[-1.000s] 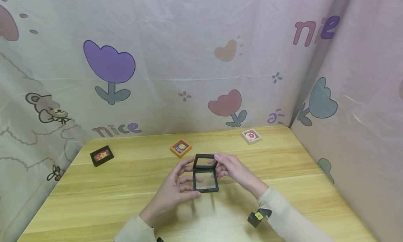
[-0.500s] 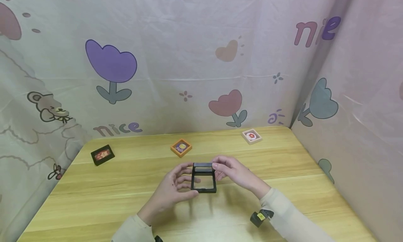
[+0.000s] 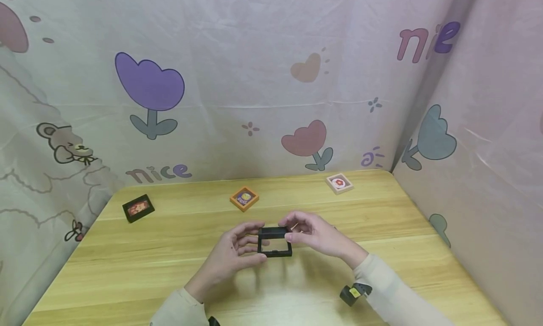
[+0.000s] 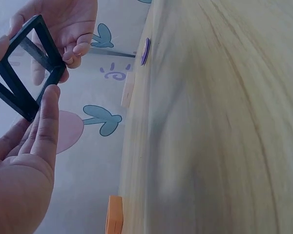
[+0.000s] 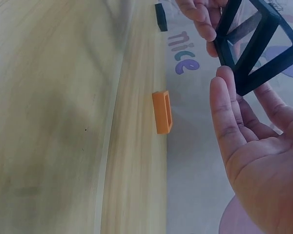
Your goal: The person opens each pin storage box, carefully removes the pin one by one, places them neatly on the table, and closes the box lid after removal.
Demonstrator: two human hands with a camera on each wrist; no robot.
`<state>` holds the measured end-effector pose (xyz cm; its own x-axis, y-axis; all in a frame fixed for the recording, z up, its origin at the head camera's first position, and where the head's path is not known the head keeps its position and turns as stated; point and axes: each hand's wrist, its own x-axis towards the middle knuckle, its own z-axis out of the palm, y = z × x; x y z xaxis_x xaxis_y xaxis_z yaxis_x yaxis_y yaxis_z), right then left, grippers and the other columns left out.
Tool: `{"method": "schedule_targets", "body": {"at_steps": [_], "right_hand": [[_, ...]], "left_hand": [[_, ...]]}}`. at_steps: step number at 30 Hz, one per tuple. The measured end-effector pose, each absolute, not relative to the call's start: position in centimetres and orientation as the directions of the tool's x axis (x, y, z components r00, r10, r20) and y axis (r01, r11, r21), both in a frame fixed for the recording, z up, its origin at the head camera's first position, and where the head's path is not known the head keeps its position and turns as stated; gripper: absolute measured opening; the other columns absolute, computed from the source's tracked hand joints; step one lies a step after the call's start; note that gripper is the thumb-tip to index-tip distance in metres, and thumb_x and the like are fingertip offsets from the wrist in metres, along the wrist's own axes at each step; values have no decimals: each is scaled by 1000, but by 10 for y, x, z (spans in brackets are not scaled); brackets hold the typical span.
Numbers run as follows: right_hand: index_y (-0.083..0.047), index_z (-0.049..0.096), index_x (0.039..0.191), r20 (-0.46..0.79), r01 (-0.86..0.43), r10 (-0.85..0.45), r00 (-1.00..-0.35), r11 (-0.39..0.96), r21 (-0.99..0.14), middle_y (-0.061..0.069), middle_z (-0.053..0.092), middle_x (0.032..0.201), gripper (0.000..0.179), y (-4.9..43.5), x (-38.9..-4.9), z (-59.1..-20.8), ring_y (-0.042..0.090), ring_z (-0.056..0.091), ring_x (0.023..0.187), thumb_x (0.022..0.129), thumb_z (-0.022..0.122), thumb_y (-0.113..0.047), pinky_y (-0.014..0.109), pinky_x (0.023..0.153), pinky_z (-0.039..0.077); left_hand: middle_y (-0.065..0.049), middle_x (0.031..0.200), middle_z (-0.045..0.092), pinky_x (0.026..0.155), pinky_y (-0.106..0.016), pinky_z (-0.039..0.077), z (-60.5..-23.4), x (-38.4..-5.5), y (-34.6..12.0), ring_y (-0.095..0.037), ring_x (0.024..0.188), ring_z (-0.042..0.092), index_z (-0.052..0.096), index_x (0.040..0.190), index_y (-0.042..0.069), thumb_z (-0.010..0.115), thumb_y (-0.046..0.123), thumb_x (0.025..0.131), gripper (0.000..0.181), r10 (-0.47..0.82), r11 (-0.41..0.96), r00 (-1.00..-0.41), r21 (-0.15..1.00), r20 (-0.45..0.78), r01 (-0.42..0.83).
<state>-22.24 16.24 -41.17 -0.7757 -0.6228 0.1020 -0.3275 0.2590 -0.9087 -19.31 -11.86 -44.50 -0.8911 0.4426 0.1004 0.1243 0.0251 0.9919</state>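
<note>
A small black hinged display frame with clear panes is held above the table between both hands. Its two halves stand partly apart in a V, as the black bars show in the left wrist view. My left hand grips the left side, thumb at the near corner and fingers behind. My right hand pinches the upper half at its right corner, thumb in front. No picture or badge shows inside the panes. In the right wrist view, fingertips of the right hand touch the frame's lower corner.
Along the back of the wooden table lie a black frame with a reddish picture, an orange frame and a pale frame with a red flower. A purple-edged disc lies on the table. Printed curtains stand behind.
The upper half of the black frame has tilted down toward the lower half, narrowing the gap. My right hand has moved slightly down with it; my left hand has stayed nearly in place.
</note>
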Motion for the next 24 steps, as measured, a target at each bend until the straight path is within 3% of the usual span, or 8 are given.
{"method": "schedule_targets", "body": {"at_steps": [11,24], "right_hand": [[-1,62,135,94,-331,-653,-751,251,-910,18,67,131,42,162,-221,-413,20,71,102,98,76,-18,29,89,64],[-1,62,134,97,-345,-662,-743,254,-904,18,66,131,45,162,-221,-413,17,69,103,97,79,-19,29,93,64]], "left_hand": [[-28,142,63,99,-27,62,-445,-194,-121,-13,111,74,56,149,0,88,10,88,69,443,22,-892,993,93,115],[-26,142,63,97,-28,64,-446,-196,-122,-21,113,75,57,148,2,87,12,91,65,443,25,-891,992,99,123]]}}
